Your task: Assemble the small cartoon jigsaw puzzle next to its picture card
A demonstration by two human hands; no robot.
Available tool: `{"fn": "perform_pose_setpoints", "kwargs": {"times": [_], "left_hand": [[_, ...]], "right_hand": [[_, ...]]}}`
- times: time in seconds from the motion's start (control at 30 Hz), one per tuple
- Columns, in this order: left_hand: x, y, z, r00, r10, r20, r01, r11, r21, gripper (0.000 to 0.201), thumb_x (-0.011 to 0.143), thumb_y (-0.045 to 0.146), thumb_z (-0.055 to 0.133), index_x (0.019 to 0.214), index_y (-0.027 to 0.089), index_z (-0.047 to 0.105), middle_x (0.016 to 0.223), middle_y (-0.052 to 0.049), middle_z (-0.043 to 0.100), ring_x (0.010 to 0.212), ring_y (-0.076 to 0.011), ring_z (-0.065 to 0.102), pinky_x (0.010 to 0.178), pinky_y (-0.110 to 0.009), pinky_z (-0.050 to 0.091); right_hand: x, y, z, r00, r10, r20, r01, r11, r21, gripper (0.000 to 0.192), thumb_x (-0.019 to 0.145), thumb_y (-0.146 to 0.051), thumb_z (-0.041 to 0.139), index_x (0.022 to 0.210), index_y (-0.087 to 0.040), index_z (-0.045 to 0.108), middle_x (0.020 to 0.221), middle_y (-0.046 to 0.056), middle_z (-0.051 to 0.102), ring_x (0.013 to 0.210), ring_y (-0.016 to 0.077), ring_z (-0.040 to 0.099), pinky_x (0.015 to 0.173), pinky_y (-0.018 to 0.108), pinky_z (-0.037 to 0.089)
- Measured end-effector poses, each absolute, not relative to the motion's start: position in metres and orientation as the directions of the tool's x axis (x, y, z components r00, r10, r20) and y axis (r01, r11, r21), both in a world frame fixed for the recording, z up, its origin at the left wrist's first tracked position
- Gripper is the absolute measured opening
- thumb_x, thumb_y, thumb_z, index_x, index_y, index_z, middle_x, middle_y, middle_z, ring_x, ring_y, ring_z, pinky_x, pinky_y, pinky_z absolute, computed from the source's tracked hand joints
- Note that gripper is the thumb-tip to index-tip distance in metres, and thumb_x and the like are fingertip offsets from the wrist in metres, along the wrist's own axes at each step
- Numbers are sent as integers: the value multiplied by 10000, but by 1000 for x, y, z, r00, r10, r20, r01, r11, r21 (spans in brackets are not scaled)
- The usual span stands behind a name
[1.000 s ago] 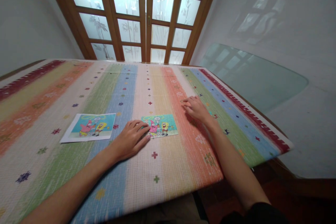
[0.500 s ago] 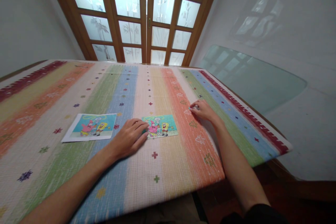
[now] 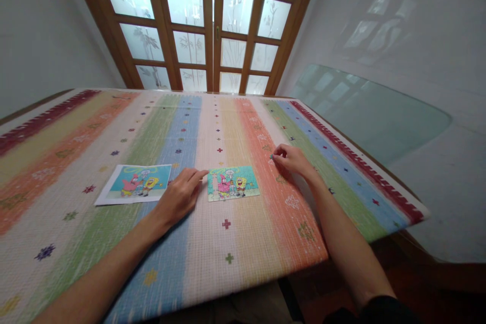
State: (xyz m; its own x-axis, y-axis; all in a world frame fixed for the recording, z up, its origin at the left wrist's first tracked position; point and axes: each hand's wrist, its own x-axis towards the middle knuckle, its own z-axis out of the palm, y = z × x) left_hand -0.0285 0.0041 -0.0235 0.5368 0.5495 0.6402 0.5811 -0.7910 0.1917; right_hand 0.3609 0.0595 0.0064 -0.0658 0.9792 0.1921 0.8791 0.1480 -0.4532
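A small jigsaw puzzle (image 3: 239,182) with a pink starfish, a yellow sponge and a squid figure lies flat on the striped tablecloth. Pale cloth shows through a narrow gap near its left side. My left hand (image 3: 183,191) rests palm down just left of the puzzle, index finger stretched to its upper left corner, the other fingers loosely bent and holding nothing. Right of the puzzle, over the orange stripe, my right hand (image 3: 290,159) pinches a tiny teal puzzle piece (image 3: 272,157) between thumb and fingertips.
A printed reference picture (image 3: 134,182) of the same cartoon scene lies on white paper at the left, close to my left forearm. The tablecloth (image 3: 228,243) hangs over the near edge. Glazed wooden doors (image 3: 212,25) stand behind the table, and a white wall is at the right.
My left hand has drawn back leftward off the puzzle, uncovering its left side and the gap. My right hand still pinches the piece, nearly in place. The view has shifted slightly.
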Motion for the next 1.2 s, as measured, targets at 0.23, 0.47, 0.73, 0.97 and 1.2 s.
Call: {"fn": "perform_pose_setpoints", "kwargs": {"times": [0.23,0.47,0.73,0.97,1.2], "left_hand": [[-31,4,-27,513,606,607,613,-754,235,240,1062,225,462,1244,155,601,903,-70,671,791,-212,620,729,-348,529],[-33,1,-27,561,623,545,623,-752,218,367,1018,92,382,1336,190,536,1007,-77,681,846,-219,629,774,-354,526],[-24,-3,-18,584,592,555,584,-782,219,225,1024,145,454,1192,171,601,1005,-83,629,928,-222,601,834,-371,536],[-23,-6,-18,628,556,545,550,-812,195,221,1005,124,463,1118,162,649,961,-91,640,909,-235,570,789,-376,529],[-25,-6,-18,630,571,527,588,-794,157,222,1003,131,468,1116,163,656,964,-93,647,912,-246,561,798,-388,510]], "right_hand": [[296,40,15,-289,946,149,615,303,-728,98,866,-293,687,853,-200,716,816,51,731,681,166,593,646,301,438],[245,21,11,-486,869,99,409,326,-852,141,871,-336,736,898,-204,776,895,53,768,730,154,610,679,299,465],[225,16,-2,-527,838,143,378,382,-843,90,885,-247,733,933,-199,793,892,42,789,772,160,656,733,305,486],[214,15,-6,-532,801,274,440,538,-719,86,889,-162,732,920,-217,790,886,34,782,819,168,660,800,318,490],[207,17,-13,-540,781,314,494,596,-633,71,919,-162,720,939,-207,770,846,30,744,825,169,636,790,315,472]]}}
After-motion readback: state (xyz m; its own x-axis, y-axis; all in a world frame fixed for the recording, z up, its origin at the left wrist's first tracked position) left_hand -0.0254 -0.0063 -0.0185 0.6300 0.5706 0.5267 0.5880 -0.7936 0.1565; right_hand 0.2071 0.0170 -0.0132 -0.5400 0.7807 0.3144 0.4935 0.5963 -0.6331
